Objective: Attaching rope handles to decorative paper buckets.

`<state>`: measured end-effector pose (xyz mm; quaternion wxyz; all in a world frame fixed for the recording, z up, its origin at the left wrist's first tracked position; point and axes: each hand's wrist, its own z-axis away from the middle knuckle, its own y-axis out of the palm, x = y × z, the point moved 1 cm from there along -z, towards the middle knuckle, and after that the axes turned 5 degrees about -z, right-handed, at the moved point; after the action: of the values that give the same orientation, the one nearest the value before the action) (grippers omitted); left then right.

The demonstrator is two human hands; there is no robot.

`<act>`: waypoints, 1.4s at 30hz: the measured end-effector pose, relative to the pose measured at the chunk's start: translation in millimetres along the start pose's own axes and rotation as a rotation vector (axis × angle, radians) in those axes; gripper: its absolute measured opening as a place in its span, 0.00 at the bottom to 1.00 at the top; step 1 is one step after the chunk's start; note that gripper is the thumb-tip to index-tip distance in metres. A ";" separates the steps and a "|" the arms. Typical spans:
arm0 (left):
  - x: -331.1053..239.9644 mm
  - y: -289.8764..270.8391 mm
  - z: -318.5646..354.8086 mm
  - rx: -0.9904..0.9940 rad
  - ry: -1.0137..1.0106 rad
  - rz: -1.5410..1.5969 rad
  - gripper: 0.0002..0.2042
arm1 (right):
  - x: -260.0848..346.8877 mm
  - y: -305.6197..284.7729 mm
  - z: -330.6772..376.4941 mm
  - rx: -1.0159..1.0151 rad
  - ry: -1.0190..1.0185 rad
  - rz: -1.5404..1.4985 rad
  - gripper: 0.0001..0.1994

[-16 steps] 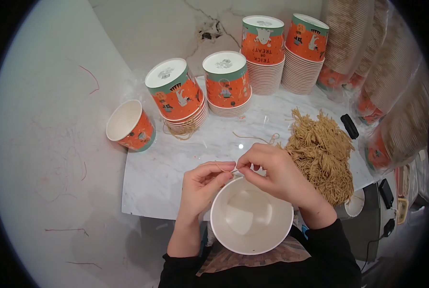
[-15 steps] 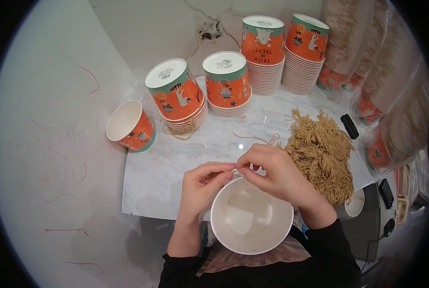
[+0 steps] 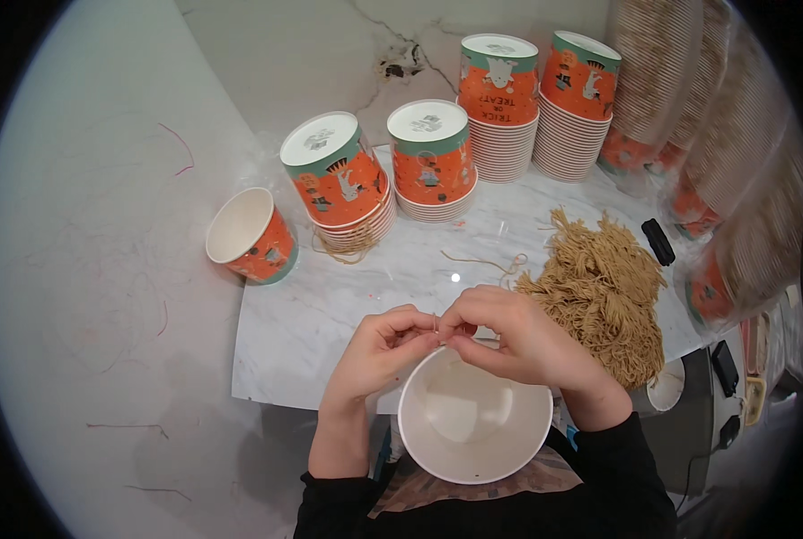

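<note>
Your left hand (image 3: 379, 352) and right hand (image 3: 514, 334): both pinching a thin strand (image 3: 435, 322), above a white-lined tub (image 3: 505, 449). Surface: marbled tabletop (image 3: 307, 332), tan yarn heap (image 3: 608, 301) at right. Behind: grey-veined wall (image 3: 285, 54).

Place: a hand-work corner, though whether in a home or a small workshop I can't tell.
Table: a white marbled top (image 3: 280, 332), in use as a workbench.
Far stacks: orange-and-green paper buckets (image 3: 431, 166), nested upside down in quantity.
Right side: more nested buckets (image 3: 653, 76) in clear plastic, like bulk stock.
Supplies: a heap of tan cords (image 3: 604, 296), loose on the right.
Far wall: veined, marble-look panel (image 3: 303, 54), rather domestic.
</note>
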<state>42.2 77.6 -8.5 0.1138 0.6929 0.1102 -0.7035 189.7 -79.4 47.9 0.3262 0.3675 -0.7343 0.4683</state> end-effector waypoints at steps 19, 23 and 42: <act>7.1 19.5 -14.2 -0.141 -0.128 0.403 0.04 | -1.4 14.0 0.3 -0.175 -0.148 0.461 0.10; 1.2 17.0 -13.4 -0.163 -0.172 0.383 0.04 | -5.3 15.9 0.5 -0.217 -0.155 0.512 0.09; 26.6 4.3 -16.9 0.073 -0.099 0.475 0.05 | -7.2 6.7 10.2 -0.159 0.012 0.047 0.05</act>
<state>59.3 78.6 -35.4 0.2562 0.6676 -0.0869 -0.6936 186.3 -85.3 35.4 0.3477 0.3201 -0.7756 0.4184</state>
